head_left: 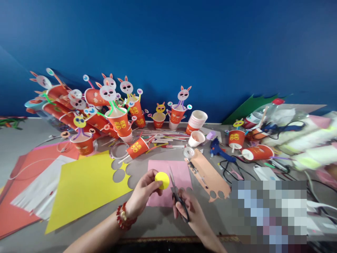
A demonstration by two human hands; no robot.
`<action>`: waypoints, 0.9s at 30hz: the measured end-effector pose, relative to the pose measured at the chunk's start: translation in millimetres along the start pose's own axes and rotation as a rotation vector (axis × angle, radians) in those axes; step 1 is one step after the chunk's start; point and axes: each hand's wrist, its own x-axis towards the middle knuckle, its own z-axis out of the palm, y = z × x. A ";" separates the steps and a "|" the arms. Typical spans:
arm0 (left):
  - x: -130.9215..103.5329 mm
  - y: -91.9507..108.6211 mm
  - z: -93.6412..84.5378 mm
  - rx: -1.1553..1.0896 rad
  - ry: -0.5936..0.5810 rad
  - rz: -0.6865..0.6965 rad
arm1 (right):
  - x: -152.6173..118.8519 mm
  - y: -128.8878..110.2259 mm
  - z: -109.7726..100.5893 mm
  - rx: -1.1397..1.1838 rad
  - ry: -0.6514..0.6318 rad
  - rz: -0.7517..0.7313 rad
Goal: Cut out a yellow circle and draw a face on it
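Observation:
A yellow paper circle (162,180) is pinched between the thumb and fingers of my left hand (147,189), which has red beads at the wrist. Just to its right, my right hand (189,207) holds black-handled scissors (181,205), their blades pointing up and away, close to the circle but apart from it. Beneath both lies a pink paper sheet (158,167). A large yellow sheet (86,186) with round holes cut at its right edge lies to the left. An orange paper strip (214,175) with cut-outs lies on the right.
Red cups with paper animal faces (118,121) crowd the back left. White cups (197,121) are stacked at the back middle. A blue glue gun (222,151), cables, a tipped red cup (259,152) and a plastic bottle stand right. White and red paper (22,211) lies far left.

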 end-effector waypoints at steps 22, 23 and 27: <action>14.0 -8.6 -10.7 0.317 -0.053 0.164 | 2.7 -2.4 -21.0 -0.290 0.180 0.009; 15.1 -10.4 -13.1 0.364 -0.047 0.167 | 2.3 -0.3 -23.2 -0.308 0.198 -0.016; 15.1 -13.1 -20.1 0.653 -0.044 0.165 | 0.4 3.1 -43.8 -0.430 0.354 -0.141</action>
